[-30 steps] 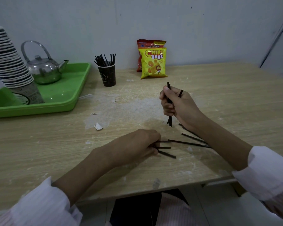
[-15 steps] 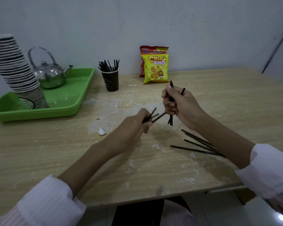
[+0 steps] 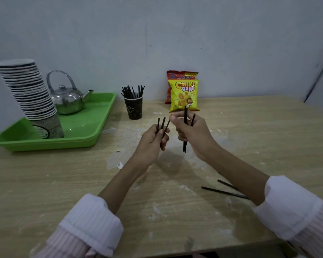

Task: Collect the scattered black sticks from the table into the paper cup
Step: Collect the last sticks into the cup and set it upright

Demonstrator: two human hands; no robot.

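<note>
— Worktop [image 3: 250,131] status?
— Loose sticks [image 3: 222,191] lie by the right forearm. Left hand [image 3: 153,140] pinches three sticks [image 3: 162,124] upright; right hand [image 3: 192,135] grips a bundle [image 3: 185,118].
— Cup [image 3: 133,108]?
— Ahead-left, likely nearer the left hand.

You get dim, flat light from above. A soft shadow lies on the table [image 3: 168,164] at centre. The kettle [image 3: 68,101] at 10 o'clock glints; straight lines bow near the edges.
</note>
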